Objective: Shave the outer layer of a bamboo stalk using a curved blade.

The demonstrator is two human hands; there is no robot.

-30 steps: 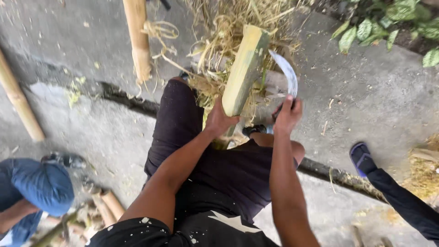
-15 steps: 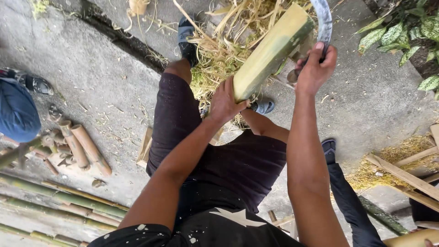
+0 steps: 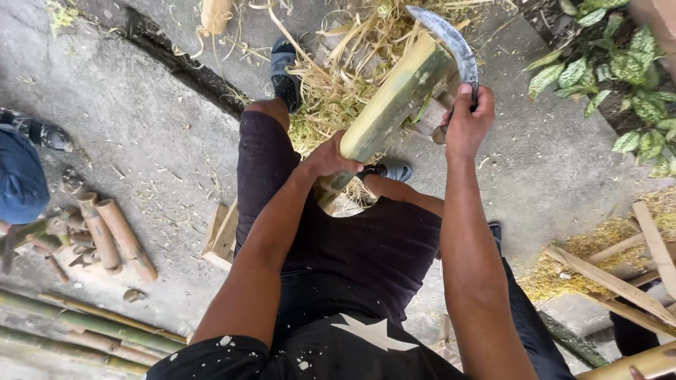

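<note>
Far left: a person in blue (image 3: 21, 184) crouches at the frame edge, well apart from the work. Beside them lie short cut bamboo pieces (image 3: 116, 236) on the concrete (image 3: 141, 127), with long poles (image 3: 84, 324) below along the bottom edge. A wood block (image 3: 222, 232) sits just beside the worker's left thigh.

Centre: the worker sits with legs apart, sandal (image 3: 285, 74) forward. The left hand (image 3: 329, 158) is clamped around the lower end of a bamboo section (image 3: 394, 102), which stands tilted, its top leaning away to the right, above a heap of shavings (image 3: 338, 84). The foot of the section is hidden behind the hand and thigh, so its footing cannot be confirmed.

Right of centre: the right hand (image 3: 468, 119) is closed on the handle of a curved blade (image 3: 451, 42), thumb up along the grip. The blade arcs over the upper end of the section, touching or nearly touching it; which cannot be told.

Far right: leafy plants (image 3: 612, 84), wood slats (image 3: 612, 274), and a second person's dark trouser leg (image 3: 535, 324) close behind the right arm.

Risks, as judged:
- The left hand lies below the blade, on the same piece. A glancing cut could run the edge down toward the fingers.
- The tilted section, held one-handed, could twist or slip under force.
- Legs bracket the cutting line; a slip could reach the thigh.
- Loose shavings underfoot offer poor grip.
</note>
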